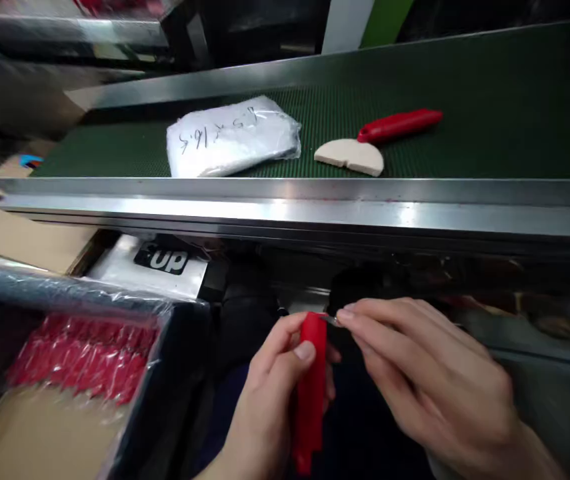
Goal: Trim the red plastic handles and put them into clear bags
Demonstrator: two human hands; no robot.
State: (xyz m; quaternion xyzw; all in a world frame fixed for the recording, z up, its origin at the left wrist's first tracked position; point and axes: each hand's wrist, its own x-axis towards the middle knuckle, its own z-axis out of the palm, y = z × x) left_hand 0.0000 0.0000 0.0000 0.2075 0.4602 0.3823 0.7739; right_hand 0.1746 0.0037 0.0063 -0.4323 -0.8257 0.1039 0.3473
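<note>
Upright in my left hand [277, 380] is a long red plastic piece [311, 393], gripped between the thumb and the fingers behind it. My right hand [429, 367] pinches a small thin metal blade [332, 321] between thumb and fingertips. The blade's tip meets the top right edge of the red piece, or lies very close to it. Both hands are in front of my lap, below the metal edge of the conveyor.
On the green conveyor belt [489, 100] lie a wrapped white packet [235, 137] with handwriting, a pale half-round block [349, 155] and another red piece [402, 125]. A metal rail [315, 208] borders it. Lower left, a plastic-lined bin [162, 373] holds bagged red pieces [85, 353].
</note>
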